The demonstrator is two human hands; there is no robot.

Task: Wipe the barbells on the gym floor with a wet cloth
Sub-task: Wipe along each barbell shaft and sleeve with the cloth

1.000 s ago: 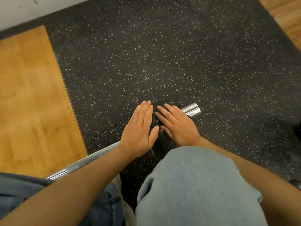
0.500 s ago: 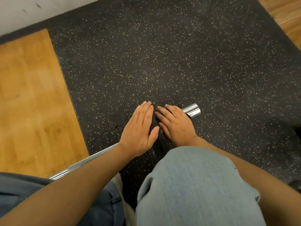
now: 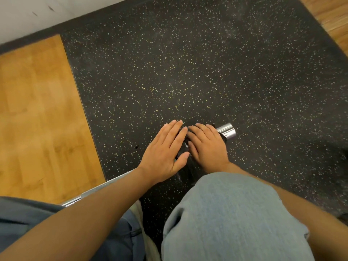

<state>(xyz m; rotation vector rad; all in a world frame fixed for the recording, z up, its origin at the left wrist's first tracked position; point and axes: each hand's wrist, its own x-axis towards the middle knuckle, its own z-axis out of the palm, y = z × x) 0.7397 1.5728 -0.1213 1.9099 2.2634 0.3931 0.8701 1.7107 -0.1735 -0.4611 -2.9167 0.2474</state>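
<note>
chrome barbell (image 3: pixel 227 131) — shiny end bare, both flat hands (image 3: pixel 165 153) spread over it

barbell (image 3: pixel 226 131) on mat (image 3: pixel 188 72), hands atop

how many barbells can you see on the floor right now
1. One barbell runs from lower left, under both hands, to its chrome end on the speckled mat. Others may lie outside the view.

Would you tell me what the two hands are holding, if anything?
Neither grips anything: the left hand and right hand press flat on a dark object near the barbell end.
</note>
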